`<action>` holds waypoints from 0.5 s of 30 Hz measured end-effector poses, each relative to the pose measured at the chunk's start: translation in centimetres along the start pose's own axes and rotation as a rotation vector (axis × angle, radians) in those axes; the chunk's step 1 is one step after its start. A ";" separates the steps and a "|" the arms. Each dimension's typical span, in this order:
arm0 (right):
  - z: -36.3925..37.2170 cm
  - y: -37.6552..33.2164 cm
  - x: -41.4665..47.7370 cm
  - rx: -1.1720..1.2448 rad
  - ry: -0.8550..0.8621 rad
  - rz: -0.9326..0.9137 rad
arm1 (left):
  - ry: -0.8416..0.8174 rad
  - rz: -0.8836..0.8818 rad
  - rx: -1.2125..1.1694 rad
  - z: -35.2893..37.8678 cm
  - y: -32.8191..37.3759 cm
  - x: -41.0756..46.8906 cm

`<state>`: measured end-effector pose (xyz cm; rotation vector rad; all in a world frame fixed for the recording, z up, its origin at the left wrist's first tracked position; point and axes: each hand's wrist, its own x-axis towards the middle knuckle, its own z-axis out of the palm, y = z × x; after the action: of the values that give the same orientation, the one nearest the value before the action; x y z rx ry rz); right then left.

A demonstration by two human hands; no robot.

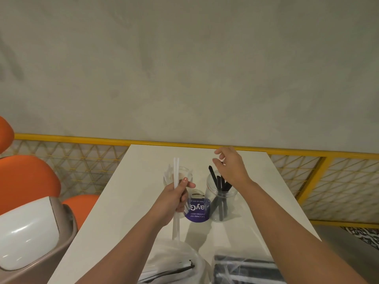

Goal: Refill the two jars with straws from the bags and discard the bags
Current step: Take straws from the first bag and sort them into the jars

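Looking down through the head camera, I see a plain grey wall (184, 68) filling the upper half of the view, with a white rectangular tabletop (256, 212) running away from me to meet it. A yellow-framed lattice railing (338, 181) runs along the wall on both sides of the tabletop. Orange moulded chairs (26, 181) stand to the left, and in front of them is a beige bin with a glossy white swing lid (28, 232), just beside the tabletop's left edge.

At the near edge lie two clear plastic bags. One holds white straws (174, 263) under my left forearm, and the other holds black straws (246, 269) under my right.

Further in stand two clear plastic jars side by side. The right jar (220, 201) holds a few black straws (213, 177) leaning left. The left jar (184, 173) is partly hidden behind my hand and has white straws in it. A purple label with white lettering (198, 211) sits low between the jars. I cannot tell what it is fixed to.

My hands are apart. The left hand (176, 199) grips a pair of long white straws (176, 171) upright in front of the left jar, so my view of that jar is blocked. The right hand (231, 167) hovers above the right jar's mouth, just past the black straw tips, with its fingers relaxed and loosely curled.
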<state>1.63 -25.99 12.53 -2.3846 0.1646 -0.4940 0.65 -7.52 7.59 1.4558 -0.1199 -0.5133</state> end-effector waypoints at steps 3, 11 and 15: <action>0.6 -2.7 -0.4 0.312 -0.196 0.049 | -0.011 -0.015 0.044 0.4 0.3 -0.1; 3.3 -5.2 -1.8 0.413 -0.698 0.273 | -0.097 -0.004 0.187 0.6 2.2 -0.4; 2.9 -6.5 -1.1 0.604 -0.470 0.353 | -0.098 -0.004 0.226 -0.6 2.2 0.2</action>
<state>1.64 -19.03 14.41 -1.7621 0.1856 0.1740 1.57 -7.00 9.58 1.6510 -0.2591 -0.5890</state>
